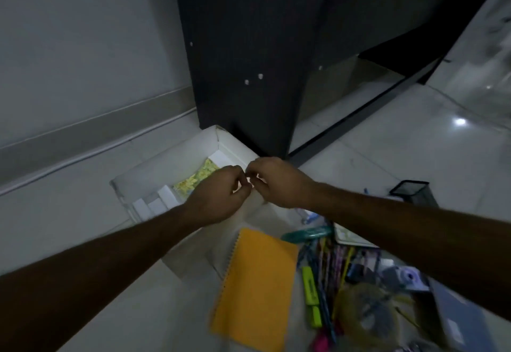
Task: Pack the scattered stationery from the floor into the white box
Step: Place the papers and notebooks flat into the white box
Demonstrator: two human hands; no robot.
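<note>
- Step in hand: both hands meet over the white box (pixel 166 163), apparently placing or adjusting a small item — what it is cannot be made out between the fingertips.
- Left hand (pixel 218 195): fingers curled inward, tips pinched toward the right hand; whether it holds anything cannot be told.
- Right hand (pixel 272 183): likewise curled, fingertips touching or nearly touching the left's; its contents are hidden too.
- Both forearms reach forward from the lower frame edges and converge above the box's near-right side.
- Box contents: a yellow patterned item (pixel 197 177) and several white pieces (pixel 163 199) lie inside.
- Remaining on the floor (pixel 387 158): an orange spiral notebook (pixel 257 285) just beside the box, then pens and highlighters (pixel 320 282), a tape roll (pixel 367 318), a teal ring-shaped item (pixel 307 234) (blurred), and a black mesh holder (pixel 414 191) well apart.
- Judgement: packing is early — the next move calls for freeing the hands and reaching back to the pile, the notebook being nearest.
</note>
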